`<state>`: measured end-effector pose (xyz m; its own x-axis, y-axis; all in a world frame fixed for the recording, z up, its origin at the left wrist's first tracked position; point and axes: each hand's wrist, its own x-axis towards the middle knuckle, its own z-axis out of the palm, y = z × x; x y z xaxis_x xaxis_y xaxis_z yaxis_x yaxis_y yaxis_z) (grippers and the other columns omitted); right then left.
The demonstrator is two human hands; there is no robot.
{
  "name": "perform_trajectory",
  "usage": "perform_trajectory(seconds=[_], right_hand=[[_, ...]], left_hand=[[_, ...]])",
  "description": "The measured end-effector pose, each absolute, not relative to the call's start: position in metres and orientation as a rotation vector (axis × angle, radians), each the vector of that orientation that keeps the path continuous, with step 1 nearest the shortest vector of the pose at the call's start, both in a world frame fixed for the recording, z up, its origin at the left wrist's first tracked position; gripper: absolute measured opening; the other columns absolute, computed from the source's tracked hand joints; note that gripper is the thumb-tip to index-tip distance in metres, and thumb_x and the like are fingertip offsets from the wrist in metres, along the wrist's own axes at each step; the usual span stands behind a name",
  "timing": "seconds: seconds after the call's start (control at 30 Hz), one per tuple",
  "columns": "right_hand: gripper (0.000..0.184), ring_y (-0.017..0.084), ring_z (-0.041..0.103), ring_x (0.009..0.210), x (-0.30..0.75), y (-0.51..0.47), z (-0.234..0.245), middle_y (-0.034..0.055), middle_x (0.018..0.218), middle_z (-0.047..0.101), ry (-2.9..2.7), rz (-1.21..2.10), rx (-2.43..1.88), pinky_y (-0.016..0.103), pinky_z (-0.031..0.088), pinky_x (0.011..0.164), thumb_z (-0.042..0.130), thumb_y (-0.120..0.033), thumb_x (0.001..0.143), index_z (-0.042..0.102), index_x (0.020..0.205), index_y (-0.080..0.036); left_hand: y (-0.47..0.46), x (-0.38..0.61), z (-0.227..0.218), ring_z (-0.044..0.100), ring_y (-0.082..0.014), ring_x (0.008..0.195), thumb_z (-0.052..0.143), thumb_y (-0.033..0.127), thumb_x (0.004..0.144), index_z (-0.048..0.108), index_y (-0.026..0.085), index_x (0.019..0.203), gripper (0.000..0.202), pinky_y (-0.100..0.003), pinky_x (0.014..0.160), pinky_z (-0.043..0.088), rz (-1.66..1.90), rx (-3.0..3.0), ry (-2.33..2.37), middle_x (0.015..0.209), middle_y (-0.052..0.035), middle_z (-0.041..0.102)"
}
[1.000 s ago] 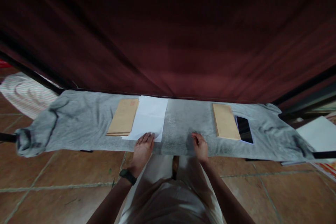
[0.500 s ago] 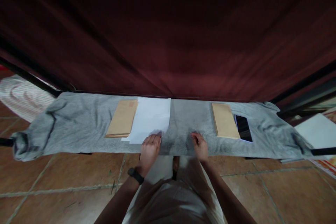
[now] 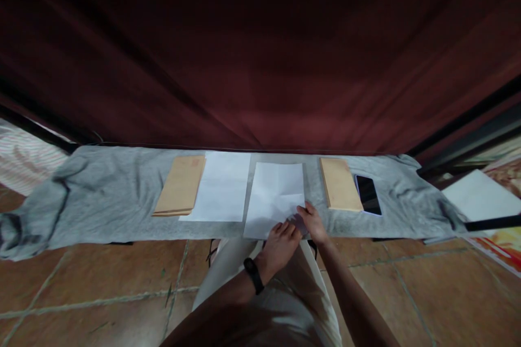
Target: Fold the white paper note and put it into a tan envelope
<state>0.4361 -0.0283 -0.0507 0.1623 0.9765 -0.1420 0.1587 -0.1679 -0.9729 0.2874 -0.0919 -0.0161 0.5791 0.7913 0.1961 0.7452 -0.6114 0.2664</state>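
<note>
In the head view, a creased white sheet (image 3: 273,184) is laid flat in the middle of a cloth-covered tabletop (image 3: 112,195), its near edge set along the front rim at six o'clock. The step in hand is judged to be the placing and steadying of this single sheet, with both hands brought to its five o'clock corner.

The left hand (image 3: 283,241), banded at the wrist by a dark watch (image 3: 254,275), is rested over the near edge; its fingers (image 3: 290,229) are bent and held close together upon the paper. At four o'clock, the right edge is met by the right hand (image 3: 313,222), the thumb laid on the sheet and the other fingers curled inward, barely parted from it. Whether the paper is truly pinched by either hand cannot be told, the undersides being hidden.

A light, even touch seems called for by the next move, thin paper being easily wrinkled.

At nine o'clock from the sheet, more white paper (image 3: 223,187) is seen, with brown envelopes (image 3: 179,184) placed beside it. At three o'clock, a second brown bundle (image 3: 341,184) is flanked by a phone (image 3: 368,195).
</note>
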Motion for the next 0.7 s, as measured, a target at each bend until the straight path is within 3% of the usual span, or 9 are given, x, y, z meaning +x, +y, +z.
perform_trajectory(seconds=[0.13,0.3,0.53,0.7], right_hand=[[0.038,0.017,0.057,0.065,0.450,-0.019,-0.054,0.0015,0.070,0.066,-1.100,1.138,-1.531,0.028,0.048,0.062,0.063,-0.055,0.069,0.067,0.078,-0.019],[0.037,0.018,0.056,0.063,0.459,-0.010,-0.065,0.0014,0.069,0.065,-1.067,1.055,-1.566,0.028,0.046,0.058,0.062,-0.053,0.070,0.067,0.081,-0.018],[0.035,0.017,0.056,0.065,0.452,0.008,-0.076,0.0006,0.069,0.063,-1.159,0.985,-1.601,0.029,0.046,0.060,0.057,-0.053,0.073,0.062,0.078,-0.020],[0.027,0.018,0.059,0.068,0.458,0.021,-0.075,0.0009,0.072,0.065,-1.290,0.918,-1.650,0.028,0.049,0.062,0.054,-0.045,0.075,0.062,0.078,-0.020]], left_hand=[[-0.088,0.277,-0.022,0.065,-0.0232,0.100,0.061,0.034,0.096,0.065,0.021,0.095,0.013,-0.041,0.093,0.052,0.597,2.484,1.412,0.102,-0.0057,0.070],[-0.076,0.237,-0.037,0.060,-0.0260,0.118,0.054,0.019,0.097,0.066,0.021,0.114,0.021,-0.045,0.102,0.050,0.744,2.363,1.664,0.124,-0.0093,0.067],[-0.071,0.220,-0.054,0.059,-0.0270,0.123,0.051,0.015,0.096,0.067,0.022,0.117,0.027,-0.046,0.103,0.050,0.720,2.335,1.702,0.131,-0.0104,0.064],[-0.072,0.222,-0.055,0.057,-0.0266,0.127,0.051,0.015,0.096,0.067,0.022,0.119,0.029,-0.047,0.105,0.049,0.716,2.338,1.663,0.133,-0.0104,0.064]])
